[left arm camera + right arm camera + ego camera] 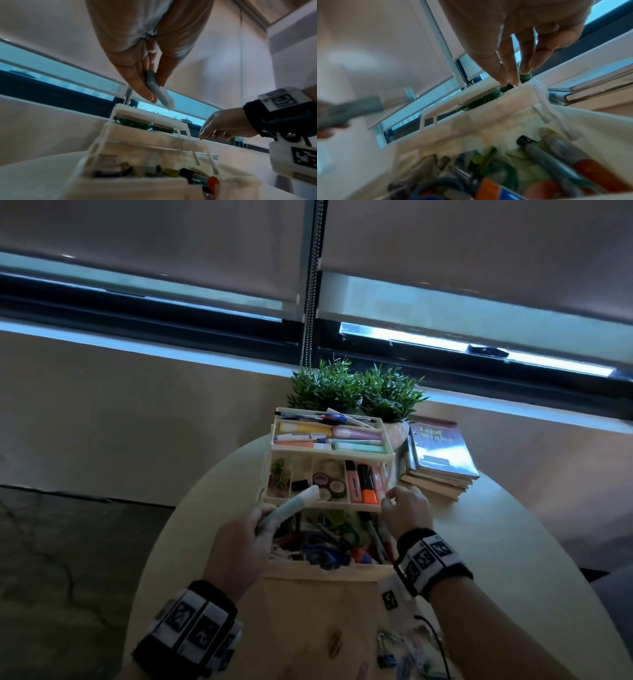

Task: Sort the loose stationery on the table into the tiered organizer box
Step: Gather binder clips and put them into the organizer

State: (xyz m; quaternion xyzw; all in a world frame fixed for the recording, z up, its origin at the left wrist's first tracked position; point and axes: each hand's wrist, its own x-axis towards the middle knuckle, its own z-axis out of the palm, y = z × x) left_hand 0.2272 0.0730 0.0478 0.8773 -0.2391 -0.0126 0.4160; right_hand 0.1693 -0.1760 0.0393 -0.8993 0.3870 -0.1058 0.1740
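left hand (239,546): we pinch a pale blue marker (289,510) by its rear, tip over the organizer box (329,455) middle tray; light, stiff, smooth, so hold mid-barrel | room: tray rims close, top tier overhangs | right hand (407,510): fingers loosely curled, steadying the tray's right corner, holding nothing.

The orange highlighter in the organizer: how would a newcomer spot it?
Find the tiered organizer box on the round table. In its middle tier's right-hand compartment stands the orange highlighter: black cap, bright orange body, flanked by paler pink ones.
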